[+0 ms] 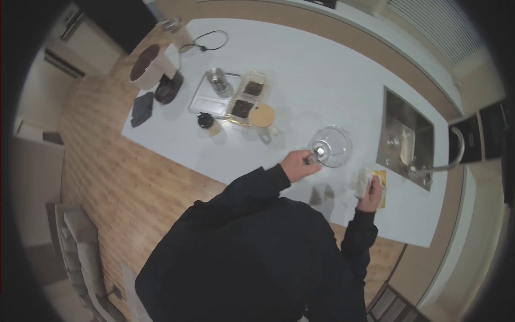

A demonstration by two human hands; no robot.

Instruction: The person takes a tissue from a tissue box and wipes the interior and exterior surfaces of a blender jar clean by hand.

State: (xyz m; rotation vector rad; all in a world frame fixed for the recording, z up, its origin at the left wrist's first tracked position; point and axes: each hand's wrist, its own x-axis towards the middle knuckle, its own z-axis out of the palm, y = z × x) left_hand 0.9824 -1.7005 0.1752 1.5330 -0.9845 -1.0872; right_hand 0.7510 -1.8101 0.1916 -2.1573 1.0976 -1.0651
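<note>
1. White tabletop (332, 80), seen from overhead through a wide, curved lens, fills the middle of a kitchen with wooden flooring around it.
2. Sunk into the tabletop near its right edge is a steel sink (403, 139) with a curved tap (453, 155).
3. Bending over the near edge is a person in a dark long-sleeved top, both arms reaching forward.
4. A clear glass bowl (331, 146) stands close to the near edge, just left of the sink.
5. Toward the far left corner sit a white bin (150, 67), a metal tray (212, 96), a glass dish of dark food (248, 99) and a jar with a wooden lid (262, 117).
6. The left hand (300, 163) has its grip closed around something small and metallic at the bowl's near rim; what it is cannot be told.
7. The right hand (371, 194) has its grip wrapped around a pale packet (365, 181), touching a yellow item lying beside the sink.
8. Judged from this, the work goes best with the bowl kept steady and the packet kept well in from the near edge.
</note>
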